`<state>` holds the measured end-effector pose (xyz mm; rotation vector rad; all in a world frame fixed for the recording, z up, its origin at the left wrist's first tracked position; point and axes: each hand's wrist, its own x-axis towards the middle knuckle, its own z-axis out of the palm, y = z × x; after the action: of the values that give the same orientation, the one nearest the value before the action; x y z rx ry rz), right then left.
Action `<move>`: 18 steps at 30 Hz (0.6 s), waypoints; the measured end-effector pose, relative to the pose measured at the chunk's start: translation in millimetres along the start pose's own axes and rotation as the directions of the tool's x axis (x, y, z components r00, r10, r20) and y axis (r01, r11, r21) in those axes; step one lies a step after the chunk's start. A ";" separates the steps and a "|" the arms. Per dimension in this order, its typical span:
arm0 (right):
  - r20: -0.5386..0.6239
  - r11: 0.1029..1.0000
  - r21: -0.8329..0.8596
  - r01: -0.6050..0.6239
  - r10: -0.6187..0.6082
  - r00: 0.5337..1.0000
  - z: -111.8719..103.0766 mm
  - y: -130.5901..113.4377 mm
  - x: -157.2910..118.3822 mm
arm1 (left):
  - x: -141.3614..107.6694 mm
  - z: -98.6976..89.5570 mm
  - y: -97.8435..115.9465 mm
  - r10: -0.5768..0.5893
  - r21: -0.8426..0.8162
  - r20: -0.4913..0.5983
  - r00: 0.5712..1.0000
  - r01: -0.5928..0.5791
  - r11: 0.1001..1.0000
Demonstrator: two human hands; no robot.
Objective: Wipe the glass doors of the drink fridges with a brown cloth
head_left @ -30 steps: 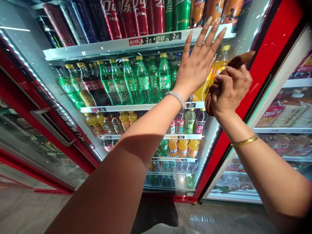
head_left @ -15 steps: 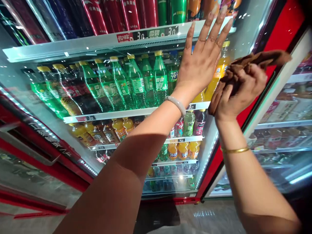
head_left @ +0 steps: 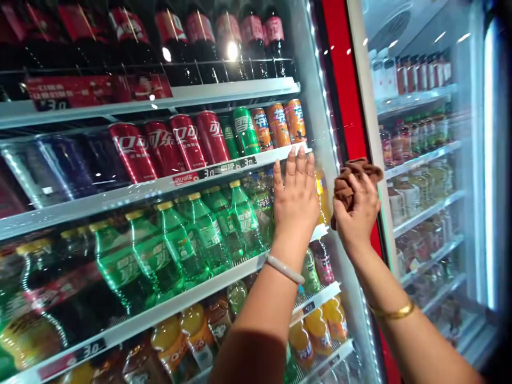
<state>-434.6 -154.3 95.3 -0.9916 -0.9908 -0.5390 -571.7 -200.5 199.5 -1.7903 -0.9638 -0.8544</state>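
Right grip (head_left: 357, 216) closed around a bunched brown cloth (head_left: 343, 188); cloth sits before the red fridge frame (head_left: 349, 117). Left grip (head_left: 296, 205) wide, fingers up, back of hand toward my camera. I log green bottles (head_left: 247, 216) beside it, orange cans (head_left: 279, 126) above. Left contact: I cannot tell.

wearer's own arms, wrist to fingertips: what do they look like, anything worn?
Left arm: a thick, rounded, pale greyish bangle at the wrist. Right arm: a slimmer, shiny gold-coloured bangle. No sleeve shows on either visible forearm, and no gloves. No cables or markings that I can make out; blur hides finer detail.
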 end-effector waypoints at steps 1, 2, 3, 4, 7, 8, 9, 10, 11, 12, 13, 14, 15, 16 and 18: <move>-0.004 0.999 0.014 0.048 -0.048 0.999 0.2 -10.9 7.2 | 0.0 -1.6 0.7 -0.001 -0.008 0.005 1.000 0.001 1.000; -0.012 0.994 0.035 0.100 -0.100 0.995 0.4 -21.9 9.4 | -0.7 -3.3 1.3 -0.001 -0.013 0.009 1.000 0.002 1.000; -0.020 0.986 0.064 0.153 -0.152 0.988 -0.2 -31.0 6.4 | -2.4 -4.9 2.0 0.000 -0.012 0.015 1.000 0.001 1.000; -0.024 0.974 0.098 0.204 -0.202 0.979 -1.8 -36.3 -1.0 | -5.3 -6.1 2.6 -0.001 -0.007 0.024 1.000 0.001 1.000; 0.003 0.923 0.183 0.339 -0.346 0.938 -13.6 -21.3 -33.0 | -19.0 -5.5 6.0 -0.015 0.021 0.044 0.999 0.014 1.000; 0.006 0.912 0.190 0.365 -0.373 0.928 -17.9 -8.4 -40.4 | -24.0 -4.0 7.8 -0.022 0.031 0.044 0.999 0.021 0.999; 0.002 0.911 0.183 0.369 -0.375 0.927 -20.9 5.2 -44.0 | -28.6 -2.0 9.7 -0.031 0.041 0.041 0.999 0.029 0.999; -0.005 0.923 0.167 0.347 -0.351 0.936 -22.3 17.0 -43.3 | -32.3 0.0 11.7 -0.038 0.049 0.036 0.999 0.037 0.998; -0.017 0.941 0.153 0.302 -0.303 0.953 -21.9 25.0 -38.9 | -35.2 2.1 13.6 -0.044 0.055 0.030 0.999 0.043 0.998; -0.020 0.958 0.148 0.247 -0.247 0.969 -20.1 28.0 -31.7 | -37.3 3.8 15.5 -0.051 0.057 0.023 0.998 0.049 0.997; -0.006 0.968 0.157 0.197 -0.198 0.980 -17.4 25.6 -23.2 | -38.9 5.2 17.2 -0.062 0.057 0.016 0.998 0.061 0.997; 0.021 0.969 0.180 0.169 -0.175 0.984 -14.5 18.7 -15.3 | -40.6 6.3 18.9 -0.072 0.055 0.010 0.997 0.072 0.996; 0.056 0.962 0.214 0.171 -0.187 0.981 -12.1 8.8 -9.7 | -42.7 7.0 20.5 -0.085 0.052 0.006 0.996 0.085 0.995; 0.086 0.946 0.257 0.196 -0.224 0.971 -10.8 -1.8 -7.6 | -45.8 7.5 22.2 -0.100 0.051 0.004 0.995 0.100 0.994; 0.112 0.902 0.334 0.273 -0.325 0.939 -13.1 -15.9 -16.4 | -55.9 8.6 26.1 -0.120 0.062 0.006 0.993 0.120 0.991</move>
<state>-448.8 -174.2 85.4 -0.6062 -1.3468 -0.5368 -573.1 -214.3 138.8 -1.6995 -1.1016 -0.8820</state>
